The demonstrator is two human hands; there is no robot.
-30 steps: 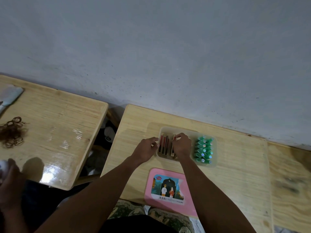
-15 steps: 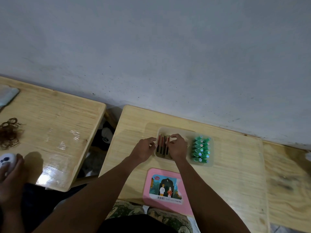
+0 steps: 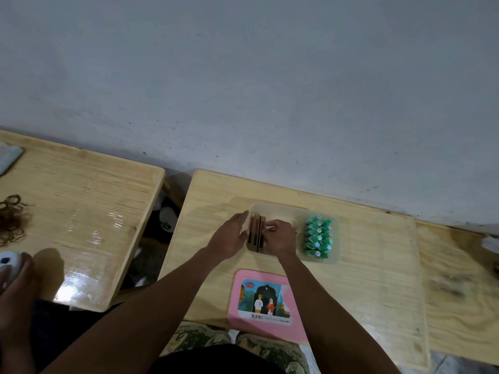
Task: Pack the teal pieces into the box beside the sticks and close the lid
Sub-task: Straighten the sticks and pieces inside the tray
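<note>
A clear plastic box (image 3: 283, 211) lies open on the wooden table (image 3: 378, 265). Several teal pieces (image 3: 318, 237) stand packed in rows at its right end. Brown and red sticks (image 3: 256, 233) lie bundled at its left end. My left hand (image 3: 229, 240) presses against the box's left wall and the sticks. My right hand (image 3: 280, 237) grips the sticks from their right side, inside the box. The pink lid (image 3: 266, 303), with a picture label, lies flat on the table near the front edge.
A second wooden table (image 3: 81, 220) stands to the left across a gap. On it lie a brown tangle of bands (image 3: 12, 218) and a grey flat object (image 3: 9, 157). Another person's hand (image 3: 13, 287) holds a white object (image 3: 9, 263) at its near corner. A grey wall rises behind.
Both hands have drawn closer together around the stick bundle at the box's left end. The view has shifted slightly; the teal pieces and lid have not moved.
</note>
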